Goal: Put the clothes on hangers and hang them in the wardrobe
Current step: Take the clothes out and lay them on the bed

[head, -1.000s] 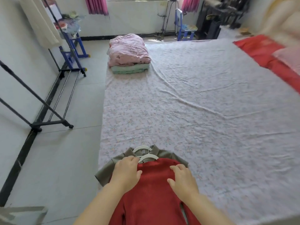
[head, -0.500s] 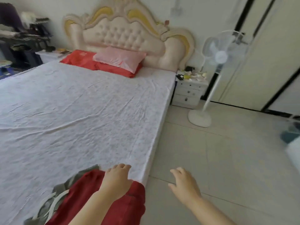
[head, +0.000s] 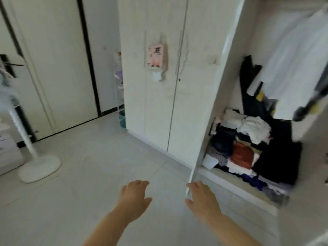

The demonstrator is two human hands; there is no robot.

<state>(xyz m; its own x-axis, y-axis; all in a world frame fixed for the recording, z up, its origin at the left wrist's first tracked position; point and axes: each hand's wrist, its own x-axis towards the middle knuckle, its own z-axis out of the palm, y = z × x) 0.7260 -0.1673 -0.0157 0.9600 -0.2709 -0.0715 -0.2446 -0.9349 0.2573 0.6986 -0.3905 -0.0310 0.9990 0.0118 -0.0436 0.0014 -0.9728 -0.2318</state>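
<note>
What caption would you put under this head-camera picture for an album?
Empty and open, left hand and right hand stretch toward a wardrobe whose open side shows piled clothes.

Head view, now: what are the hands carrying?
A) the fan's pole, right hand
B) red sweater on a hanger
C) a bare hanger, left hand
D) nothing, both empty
D: the left hand and the right hand both reach forward with fingers loosely spread and nothing in them. The right hand is by the lower edge of the open wardrobe door; whether it touches the door is unclear.
</note>
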